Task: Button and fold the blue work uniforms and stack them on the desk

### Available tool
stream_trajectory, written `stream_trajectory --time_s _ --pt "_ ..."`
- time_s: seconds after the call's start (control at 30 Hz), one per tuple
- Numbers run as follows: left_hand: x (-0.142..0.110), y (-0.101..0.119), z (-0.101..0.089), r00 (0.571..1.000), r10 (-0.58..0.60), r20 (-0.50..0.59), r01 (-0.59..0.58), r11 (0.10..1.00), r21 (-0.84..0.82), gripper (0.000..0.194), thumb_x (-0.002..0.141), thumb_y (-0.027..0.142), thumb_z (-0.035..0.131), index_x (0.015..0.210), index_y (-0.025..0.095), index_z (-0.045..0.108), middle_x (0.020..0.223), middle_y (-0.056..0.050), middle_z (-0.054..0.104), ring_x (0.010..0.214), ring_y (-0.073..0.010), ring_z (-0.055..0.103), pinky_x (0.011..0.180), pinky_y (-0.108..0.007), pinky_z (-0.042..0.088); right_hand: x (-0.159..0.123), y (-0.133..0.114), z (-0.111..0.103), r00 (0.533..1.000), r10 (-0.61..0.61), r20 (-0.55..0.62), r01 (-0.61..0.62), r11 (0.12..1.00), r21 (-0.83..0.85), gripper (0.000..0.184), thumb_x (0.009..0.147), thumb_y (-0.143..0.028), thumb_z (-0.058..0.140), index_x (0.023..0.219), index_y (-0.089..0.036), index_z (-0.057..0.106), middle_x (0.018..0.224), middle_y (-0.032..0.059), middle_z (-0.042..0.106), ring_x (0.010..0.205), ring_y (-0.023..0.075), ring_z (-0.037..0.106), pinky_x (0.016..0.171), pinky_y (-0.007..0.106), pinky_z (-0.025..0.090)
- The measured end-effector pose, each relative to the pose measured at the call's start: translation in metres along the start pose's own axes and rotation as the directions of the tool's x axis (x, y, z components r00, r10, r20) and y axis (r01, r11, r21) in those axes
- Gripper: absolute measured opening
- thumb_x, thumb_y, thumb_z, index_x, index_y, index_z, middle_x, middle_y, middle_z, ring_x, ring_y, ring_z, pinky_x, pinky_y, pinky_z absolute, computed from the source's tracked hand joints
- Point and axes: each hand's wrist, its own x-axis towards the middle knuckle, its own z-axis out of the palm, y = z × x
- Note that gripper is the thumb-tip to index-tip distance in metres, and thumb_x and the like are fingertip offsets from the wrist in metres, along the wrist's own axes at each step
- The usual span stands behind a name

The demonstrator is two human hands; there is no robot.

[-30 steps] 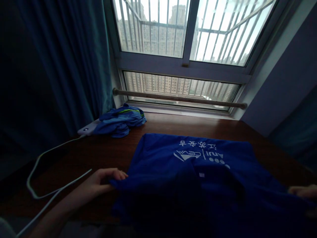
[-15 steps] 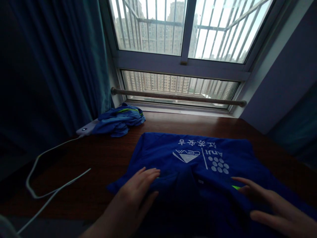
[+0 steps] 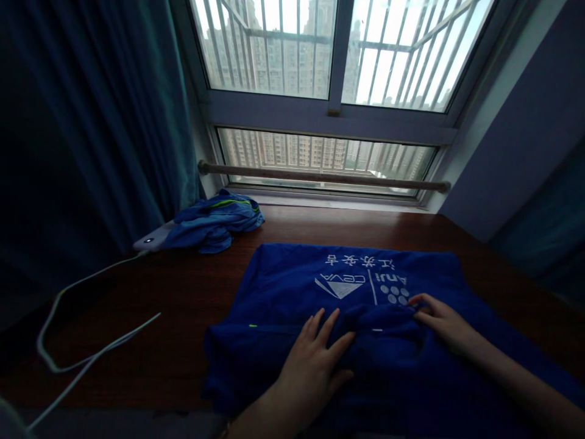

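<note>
A royal-blue work shirt point(image 3: 356, 253) lies spread on the wooden table, its white printed lettering and logo upside down to me. A band of its fabric is folded up across the lower part of the logo. My left hand point(image 3: 311, 366) rests on the near part of the cloth, fingers spread, palm down. To its right, my right hand point(image 3: 439, 317) pinches the upper edge of the folded fabric between thumb and fingers, beside the printed circles. Small bright green and white marks show along the fold. The nearest part of the shirt is dark and hard to make out.
On the table point(image 3: 311, 227), a crumpled blue garment point(image 3: 214, 222) lies at the back left against a white device point(image 3: 153, 239). A white cable point(image 3: 75, 366) loops across the left side. Behind stand a barred window point(image 3: 274, 55), a rail point(image 3: 320, 177) and a blue curtain point(image 3: 150, 122).
My left hand has moved right and now lies on the cloth. My right hand has moved left and forward and has taken hold of the fabric, which now covers some printed circles.
</note>
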Motion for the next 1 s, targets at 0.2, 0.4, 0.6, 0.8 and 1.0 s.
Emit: stream_trajectory --time_s 0.2,0.4,0.6,0.8,1.0 --pt "-0.013 -0.008 0.003 0.995 -0.069 -0.066 0.075 0.992 0.100 0.079 0.072 0.048 0.054 0.136 0.029 0.012 0.142 -0.008 0.019 0.128 -0.0329 0.018 0.097 -0.055 0.026 -0.005 0.010 0.016 0.936 -0.284 -0.208 0.222 0.935 -0.277 0.034 0.078 -0.044 0.047 0.103 -0.020 0.049 0.089 0.0047 0.062 0.079 0.0200 0.060 0.071 0.032 0.048" --pt "-0.044 -0.031 -0.011 0.918 -0.331 -0.219 0.388 0.865 0.318 0.055 0.079 0.051 0.040 0.130 0.032 0.031 0.138 -0.006 0.030 0.127 -0.0377 0.016 0.094 -0.065 0.008 -0.033 -0.001 -0.002 0.756 -0.653 0.036 0.586 0.652 -0.480 0.063 0.076 -0.043 0.052 0.132 -0.025 0.029 0.134 0.0055 0.036 0.122 0.0269 0.032 0.099 0.044 0.031" --pt "-0.085 -0.054 -0.008 0.902 -0.414 -0.123 0.430 0.833 0.348 0.071 0.066 0.060 0.052 0.129 0.036 0.029 0.136 -0.006 0.033 0.124 -0.0398 0.022 0.093 -0.065 0.010 -0.045 0.015 0.005 0.745 -0.524 0.414 0.668 0.585 -0.460 0.073 0.074 -0.052 0.049 0.136 -0.033 0.015 0.140 0.0006 0.022 0.126 0.0351 0.014 0.095 0.061 0.022" --pt "-0.056 -0.075 -0.019 0.926 -0.339 -0.170 0.378 0.848 0.370 0.069 0.069 0.051 0.055 0.130 0.034 0.030 0.138 -0.007 0.029 0.126 -0.0357 0.021 0.094 -0.061 0.019 -0.038 0.013 0.017 0.798 -0.438 0.413 0.601 0.630 -0.493 0.068 0.079 -0.050 0.042 0.136 -0.034 0.009 0.142 -0.0011 0.014 0.128 0.0357 0.004 0.095 0.064 0.016" --pt "-0.029 -0.067 -0.021 0.828 -0.230 -0.511 0.464 0.793 0.395 0.053 0.077 0.030 0.053 0.127 0.022 0.039 0.141 -0.013 0.019 0.129 -0.0329 0.013 0.097 -0.058 0.016 -0.023 0.011 0.040 0.938 -0.306 0.161 0.338 0.709 -0.619 0.062 0.081 -0.053 0.035 0.135 -0.038 0.008 0.142 -0.0054 0.013 0.126 0.0416 0.004 0.088 0.069 0.022"
